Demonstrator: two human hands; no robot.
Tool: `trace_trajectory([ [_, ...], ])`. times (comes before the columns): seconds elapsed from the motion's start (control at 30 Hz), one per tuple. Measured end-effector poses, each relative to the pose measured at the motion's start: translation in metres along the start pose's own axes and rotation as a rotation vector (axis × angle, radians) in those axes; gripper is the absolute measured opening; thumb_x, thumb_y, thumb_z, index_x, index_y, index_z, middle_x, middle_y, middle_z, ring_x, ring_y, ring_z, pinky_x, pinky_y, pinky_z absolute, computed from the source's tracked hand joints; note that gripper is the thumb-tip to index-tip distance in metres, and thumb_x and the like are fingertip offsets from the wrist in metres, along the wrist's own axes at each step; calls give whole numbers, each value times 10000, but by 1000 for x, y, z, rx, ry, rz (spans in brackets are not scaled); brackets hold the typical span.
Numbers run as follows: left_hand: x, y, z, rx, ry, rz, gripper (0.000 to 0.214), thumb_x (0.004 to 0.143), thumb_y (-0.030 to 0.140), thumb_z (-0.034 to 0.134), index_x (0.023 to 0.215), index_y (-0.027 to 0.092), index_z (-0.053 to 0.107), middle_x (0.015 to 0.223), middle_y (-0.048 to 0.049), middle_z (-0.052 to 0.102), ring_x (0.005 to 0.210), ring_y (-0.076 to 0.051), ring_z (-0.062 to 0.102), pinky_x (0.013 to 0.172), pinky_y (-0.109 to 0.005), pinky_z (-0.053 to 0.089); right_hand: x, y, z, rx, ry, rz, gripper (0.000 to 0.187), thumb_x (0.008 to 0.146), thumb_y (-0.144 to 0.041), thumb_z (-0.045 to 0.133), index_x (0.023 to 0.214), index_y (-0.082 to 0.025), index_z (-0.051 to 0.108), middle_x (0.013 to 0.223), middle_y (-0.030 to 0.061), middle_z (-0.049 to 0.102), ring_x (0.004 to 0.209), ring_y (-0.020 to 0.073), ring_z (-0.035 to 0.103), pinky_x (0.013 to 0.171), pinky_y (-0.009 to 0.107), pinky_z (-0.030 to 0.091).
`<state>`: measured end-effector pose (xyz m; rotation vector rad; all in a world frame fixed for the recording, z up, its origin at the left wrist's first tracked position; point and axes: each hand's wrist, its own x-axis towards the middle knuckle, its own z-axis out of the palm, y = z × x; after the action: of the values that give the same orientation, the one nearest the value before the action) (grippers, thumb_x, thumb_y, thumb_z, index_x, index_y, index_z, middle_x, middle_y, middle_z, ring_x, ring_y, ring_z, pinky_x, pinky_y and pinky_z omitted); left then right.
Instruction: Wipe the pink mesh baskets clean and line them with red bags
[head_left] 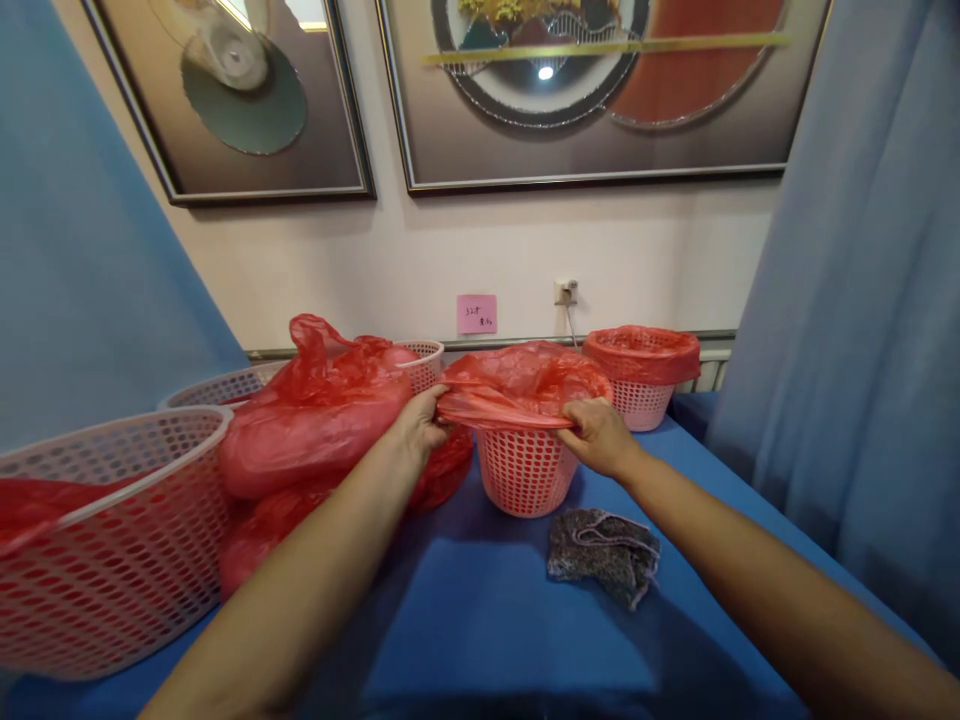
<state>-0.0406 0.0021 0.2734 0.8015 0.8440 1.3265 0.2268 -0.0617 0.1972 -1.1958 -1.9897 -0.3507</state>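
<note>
Red bag is draped over the small pink basket mid-counter. Left hand and right hand reach out with both arms straight, fingers pinched on the bag's edge at either side of the basket's rim. A grey cloth lies just in front of the basket.

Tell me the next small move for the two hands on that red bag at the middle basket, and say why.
Probably pull the near edge of the red bag down over the rim of the pink basket. The left hand and right hand both pinch that edge stretched flat at rim height, not yet folded over, while the far basket already shows its bag folded over.
</note>
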Motion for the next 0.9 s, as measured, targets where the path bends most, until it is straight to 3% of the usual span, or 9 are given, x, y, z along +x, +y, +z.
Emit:
trace_trajectory([
  [0.17,-29,-4,-12,-48,-71,-152,99,853,59,628,915,122,671,714,-50,743,561,-154,707,497,-230,599,1,21,-12,139,-68,4,290,872,-337,637,657,-212,489,636,-25,556,624,138,503,646,273,299],
  [0.4,-45,-8,-18,-251,-155,-119,151,929,73,547,966,105,690,786,-53,785,651,-151,758,668,-248,649,-3,39,-33,154,-184,-61,441,829,-557,718,658,-219,493,662,0,555,658,168,504,656,291,345],
  [0.53,-39,-9,-17,-257,-110,-59,213,997,95,473,949,106,680,768,-51,784,634,-146,755,643,-238,644,-10,40,-35,148,-139,-84,445,865,-625,657,734,-208,572,716,31,612,684,203,551,679,327,394],
  [0.73,-23,-14,-16,-146,-64,3,119,939,45,572,953,99,678,732,-43,749,585,-117,714,572,-186,596,-5,5,-36,170,183,-145,264,954,-427,601,1088,-200,617,1041,99,716,972,262,655,892,421,468],
  [0.8,-16,-16,-14,-126,-50,75,208,873,17,647,1050,120,680,799,-36,758,612,-109,710,589,-181,585,0,-14,-31,177,180,-166,246,961,-363,591,1144,-201,611,1078,101,722,998,255,660,907,414,473],
  [0.9,-5,-20,-11,14,66,293,432,782,18,725,1174,186,659,845,-5,748,593,-91,677,578,-176,549,5,-32,-18,118,43,-124,203,976,-314,547,1109,-194,641,994,93,737,919,242,666,841,387,464],
])
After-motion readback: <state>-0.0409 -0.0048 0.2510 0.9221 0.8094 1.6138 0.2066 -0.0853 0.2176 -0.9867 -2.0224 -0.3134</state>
